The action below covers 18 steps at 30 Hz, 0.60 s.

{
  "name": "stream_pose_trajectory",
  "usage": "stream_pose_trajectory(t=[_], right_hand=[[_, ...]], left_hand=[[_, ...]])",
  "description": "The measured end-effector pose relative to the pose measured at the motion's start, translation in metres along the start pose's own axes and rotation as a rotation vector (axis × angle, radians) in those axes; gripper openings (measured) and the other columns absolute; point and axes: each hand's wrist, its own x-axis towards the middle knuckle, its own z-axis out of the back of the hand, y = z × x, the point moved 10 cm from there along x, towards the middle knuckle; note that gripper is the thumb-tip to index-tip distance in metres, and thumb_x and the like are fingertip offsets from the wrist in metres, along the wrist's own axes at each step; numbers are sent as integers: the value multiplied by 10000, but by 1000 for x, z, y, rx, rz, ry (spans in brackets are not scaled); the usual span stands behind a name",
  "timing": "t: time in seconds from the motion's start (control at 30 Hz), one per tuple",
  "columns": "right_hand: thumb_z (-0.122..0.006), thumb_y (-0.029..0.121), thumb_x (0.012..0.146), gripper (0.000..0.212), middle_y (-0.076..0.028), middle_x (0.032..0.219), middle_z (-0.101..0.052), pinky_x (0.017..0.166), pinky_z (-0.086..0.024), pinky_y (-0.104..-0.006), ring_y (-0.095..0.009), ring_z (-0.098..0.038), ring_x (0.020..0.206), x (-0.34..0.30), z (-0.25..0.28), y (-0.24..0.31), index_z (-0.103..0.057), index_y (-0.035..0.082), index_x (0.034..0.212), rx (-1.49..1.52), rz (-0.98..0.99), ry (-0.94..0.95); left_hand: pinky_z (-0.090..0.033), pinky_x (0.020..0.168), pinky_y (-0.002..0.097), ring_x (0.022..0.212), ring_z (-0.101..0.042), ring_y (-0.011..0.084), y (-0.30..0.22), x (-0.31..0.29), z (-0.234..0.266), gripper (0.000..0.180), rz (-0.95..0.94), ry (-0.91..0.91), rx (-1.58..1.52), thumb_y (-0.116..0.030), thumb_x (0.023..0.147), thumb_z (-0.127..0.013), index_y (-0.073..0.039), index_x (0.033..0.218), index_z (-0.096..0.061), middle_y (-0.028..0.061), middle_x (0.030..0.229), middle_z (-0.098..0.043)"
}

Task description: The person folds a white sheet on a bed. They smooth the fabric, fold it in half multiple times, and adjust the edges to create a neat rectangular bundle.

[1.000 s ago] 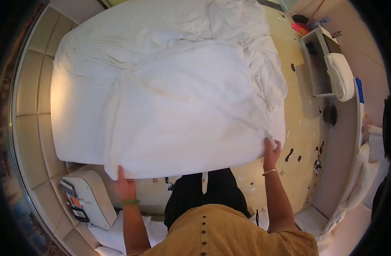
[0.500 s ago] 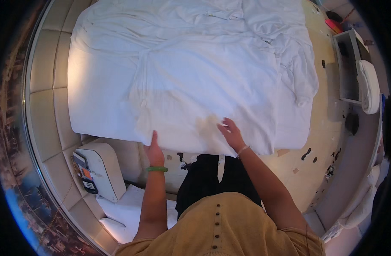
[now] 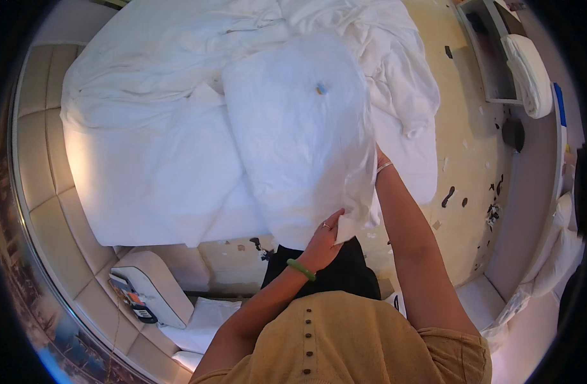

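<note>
A white bed sheet (image 3: 300,128) is partly lifted off the near side of the bed and bulges up toward me. A small blue and yellowish spot shows on it. My left hand (image 3: 325,240), with a green bangle at its wrist and a ring, is closed on the sheet's near edge. At the sheet's right edge is my right hand (image 3: 381,158), with a thin bracelet; its fingers are mostly hidden by the cloth, which it appears to grip. Under and around the sheet lies rumpled white bedding (image 3: 146,147) on the bed.
A padded beige headboard (image 3: 44,166) runs along the left. Below it stands a white bedside cabinet (image 3: 156,281) with cards and papers, near white linen (image 3: 207,320). At right are a shelf unit (image 3: 485,51), a folded white towel (image 3: 529,73) and dark scraps (image 3: 448,196) on the floor.
Both hands were apart and not gripping over the bed's near edge. Now the left has moved right and closed on the sheet; the right has reached up along its edge, and the sheet has lifted.
</note>
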Motion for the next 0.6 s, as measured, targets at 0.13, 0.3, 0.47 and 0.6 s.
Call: stream_pose_trajectory(t=[0.13,0.3,0.47,0.6], right_hand=[[-406,620,890,737,-78,1341,-466,992,-391,-342,-221,-468,1185,0,27,9,-368,88,1398,130,17,-70],[-519,501,886,681,-90,1338,-470,966,-403,-351,-227,-475,1175,26,17,19,-377,55,1380,112,-4,-4],[-630,220,839,571,-176,1275,-501,972,-382,-368,-269,-461,1188,23,45,85,-410,-2,1317,-823,279,-609],[-626,54,781,491,-201,1217,-505,989,-369,-401,-354,-464,1138,-30,-23,120,-455,6,1239,-1294,944,-629]], left_hand=[[-275,1082,429,1315,-315,361,37,13,-39,471,48,48,240,-102,849,-545,-16,1300,-440,181,1401,-353],[-262,1087,446,1324,-302,354,39,6,-46,508,98,115,364,-150,847,-591,-25,1310,-424,192,1387,-373],[-255,1084,442,1319,-313,345,56,0,-18,493,174,100,219,-137,853,-609,-10,1298,-440,210,1361,-406],[-272,1063,440,1293,-325,350,72,0,103,500,292,-585,401,-103,820,-629,0,1277,-452,207,1323,-428]])
